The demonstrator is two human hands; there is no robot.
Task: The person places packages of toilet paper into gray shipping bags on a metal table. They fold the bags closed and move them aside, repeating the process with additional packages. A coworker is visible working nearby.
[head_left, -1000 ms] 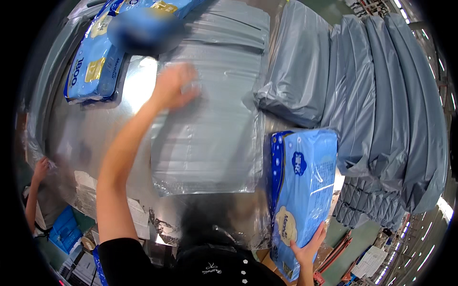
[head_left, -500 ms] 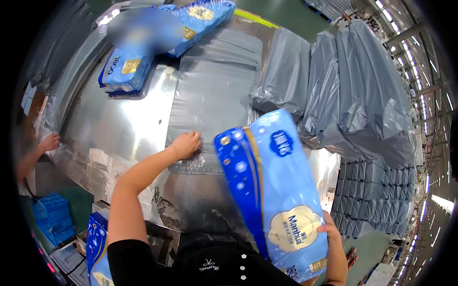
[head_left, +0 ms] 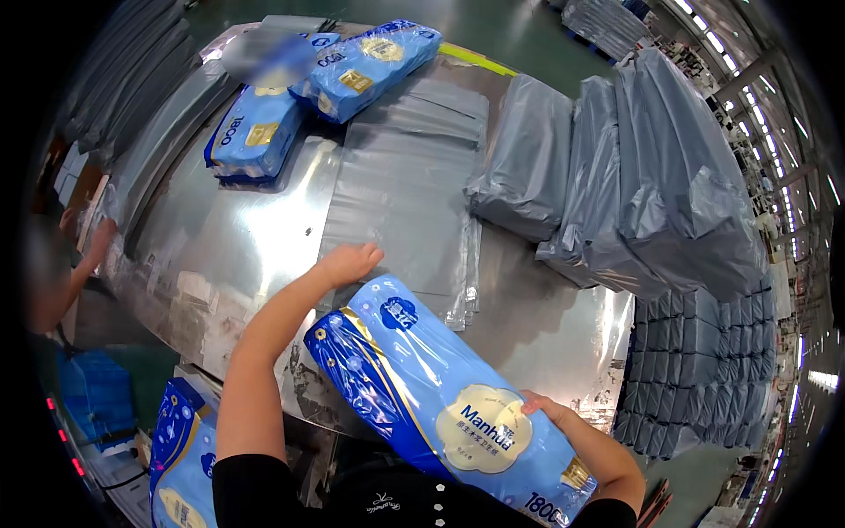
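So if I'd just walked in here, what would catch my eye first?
Probably the big blue pack of paper rolls, low in the middle, held by the right hand. Just above it the left hand rests on flat grey bags on the shiny metal table, with stuffed grey bags stacked at right.

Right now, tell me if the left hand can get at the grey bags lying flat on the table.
Probably yes: the left hand already rests on the flat grey bags, with nothing over them. The right hand holds the blue pack.
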